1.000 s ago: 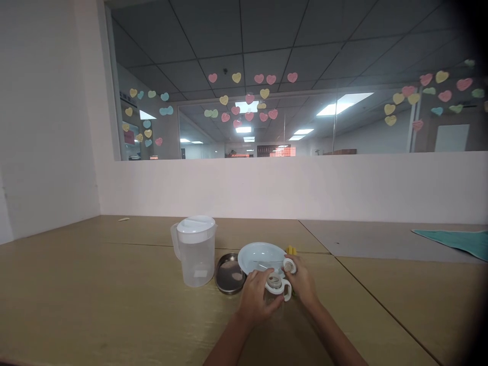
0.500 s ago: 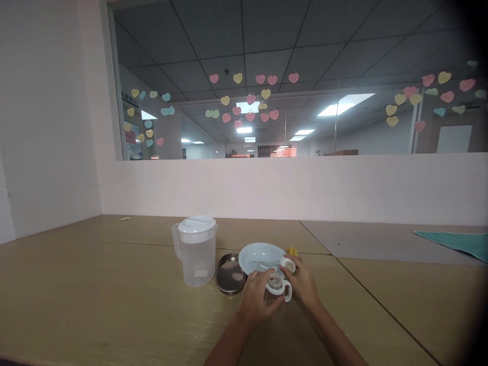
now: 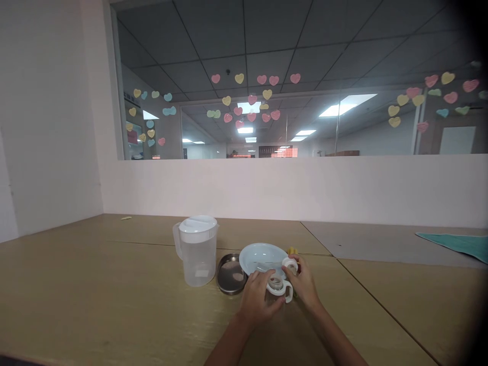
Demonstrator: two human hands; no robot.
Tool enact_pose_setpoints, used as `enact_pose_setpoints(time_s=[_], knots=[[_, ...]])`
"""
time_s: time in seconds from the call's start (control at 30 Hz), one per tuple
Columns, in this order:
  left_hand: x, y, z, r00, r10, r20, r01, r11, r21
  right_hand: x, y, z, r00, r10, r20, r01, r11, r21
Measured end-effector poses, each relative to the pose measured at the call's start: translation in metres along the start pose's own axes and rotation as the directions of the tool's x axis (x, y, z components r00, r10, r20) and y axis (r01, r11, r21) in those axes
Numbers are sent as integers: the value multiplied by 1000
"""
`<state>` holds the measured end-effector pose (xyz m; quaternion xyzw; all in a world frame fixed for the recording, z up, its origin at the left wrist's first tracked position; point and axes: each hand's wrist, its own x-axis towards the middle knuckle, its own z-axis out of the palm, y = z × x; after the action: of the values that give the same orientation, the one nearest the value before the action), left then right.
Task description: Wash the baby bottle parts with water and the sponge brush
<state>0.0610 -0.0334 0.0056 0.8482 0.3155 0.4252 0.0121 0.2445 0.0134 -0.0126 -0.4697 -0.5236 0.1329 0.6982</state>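
Note:
My left hand point(image 3: 254, 297) is wrapped around the side of a small clear bottle point(image 3: 275, 281), which has a white collar and a white loop handle point(image 3: 288, 292). The bottle's mouth is uncovered and faces up. Between the thumb and fingers of my right hand point(image 3: 306, 285) is a round white cap point(image 3: 290, 264), tilted so its inside shows. The cap is apart from the bottle, up and to its right. Just behind both hands stands a pale blue bowl point(image 3: 247, 253) with a clear item in it that I cannot make out.
To the left, a lidded translucent pitcher point(image 3: 199, 259) stands on the wooden table point(image 3: 114, 300). A round metal tray point(image 3: 231, 277) sits between pitcher and bowl. Something yellow point(image 3: 293, 250) shows behind my right hand. A teal cloth point(image 3: 457, 245) lies far right.
The white cap has tilted slightly in my right hand. My left hand keeps its hold on the bottle, and the view has shifted a little.

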Motion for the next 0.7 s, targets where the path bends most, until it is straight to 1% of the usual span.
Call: enact_pose_setpoints(time_s=[0.13,0.33,0.53,0.6,0.7], knots=[[0,0,0,1000,7,-3,-7,1000,6,-4,-2,0,998,0,61,2,999,-37],[-1,-2,2,1000,2,-6,-2,1000,7,-9,-11,1,992,56,115,-58,998,17],[1,0,0,1000,5,8,-5,1000,0,-9,-14,3,973,80,218,-99,992,78],[1,1,-1,1000,4,8,-4,1000,-4,-8,-14,4,973,85,217,-109,989,100],[0,1,-1,1000,5,0,-5,1000,0,-7,-13,4,987,82,138,-100,987,129]])
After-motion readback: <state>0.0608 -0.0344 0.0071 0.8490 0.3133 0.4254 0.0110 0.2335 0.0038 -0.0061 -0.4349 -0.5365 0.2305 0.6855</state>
